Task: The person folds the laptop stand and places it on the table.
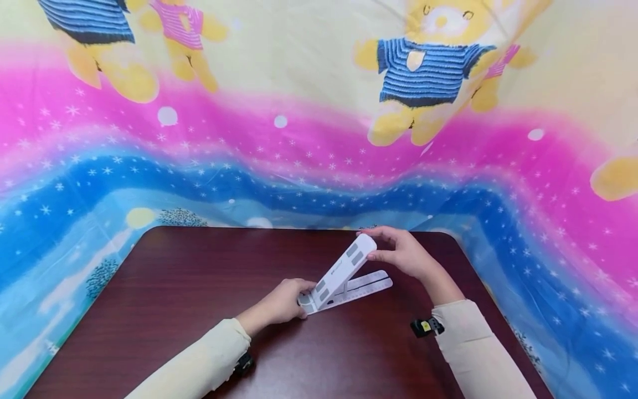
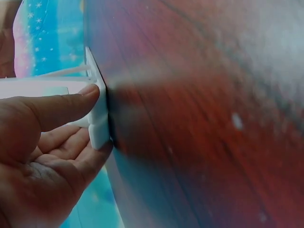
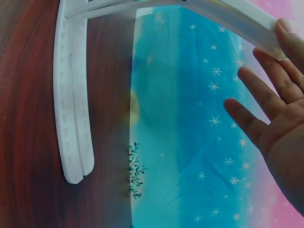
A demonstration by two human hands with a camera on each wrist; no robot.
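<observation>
**Folding stand held at both ends on the table**

I am steadying a white folding stand (image 1: 344, 277) on the dark wooden table (image 1: 199, 310), right of its centre. My left hand (image 1: 281, 302) is pinching the hinged near end: in the left wrist view the thumb (image 2: 66, 107) is pressing on top and the fingers are curling underneath. My right hand (image 1: 404, 252) is touching the raised top plate at its far end with nearly straight fingers (image 3: 285, 40); it is not gripping. The base strip (image 3: 73, 104) is lying flat on the wood below the tilted plate. A printed cloth (image 1: 319, 138) with bears and stars is hanging just behind the table. Nothing is lying between my hands and the stand.
</observation>
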